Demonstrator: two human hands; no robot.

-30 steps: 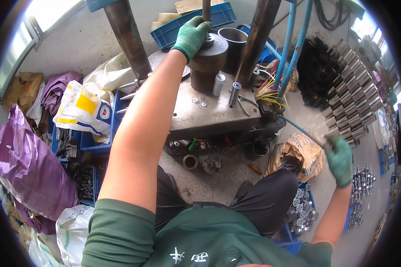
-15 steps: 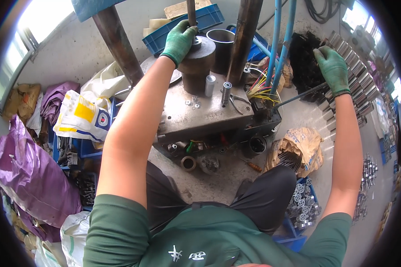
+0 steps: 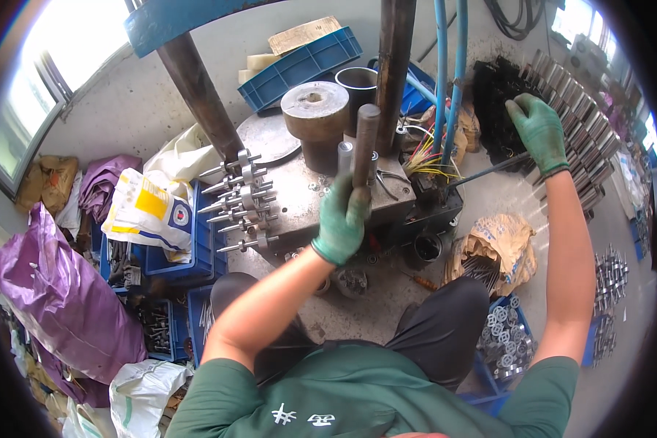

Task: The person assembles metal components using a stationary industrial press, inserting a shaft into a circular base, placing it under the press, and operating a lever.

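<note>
My left hand (image 3: 342, 219), in a green glove, is closed round a thick dark metal rod (image 3: 367, 137), held nearly upright in front of the press table (image 3: 299, 201). Behind it on the table stands a stout flanged metal cylinder (image 3: 315, 98) with a hole in its top. A small silver sleeve (image 3: 344, 155) stands beside that cylinder, and a pair of pliers (image 3: 388, 187) lies to its right. My gloved right hand (image 3: 539, 135) is closed on the far end of a long lever (image 3: 489, 168) at the table's right; its grip is partly hidden.
Several shafts with discs (image 3: 248, 191) line the table's left edge. Press columns (image 3: 396, 66) and blue hoses (image 3: 460, 80) rise behind. Blue crates (image 3: 164, 259) and a purple sack (image 3: 66, 299) crowd the left. Stacked metal tubes (image 3: 573, 109) and a paper sack (image 3: 507, 237) are at right.
My left hand has come from above the flanged cylinder toward me, bringing the rod away from the cylinder's top. My right hand stays at the lever. The view has shifted slightly.
</note>
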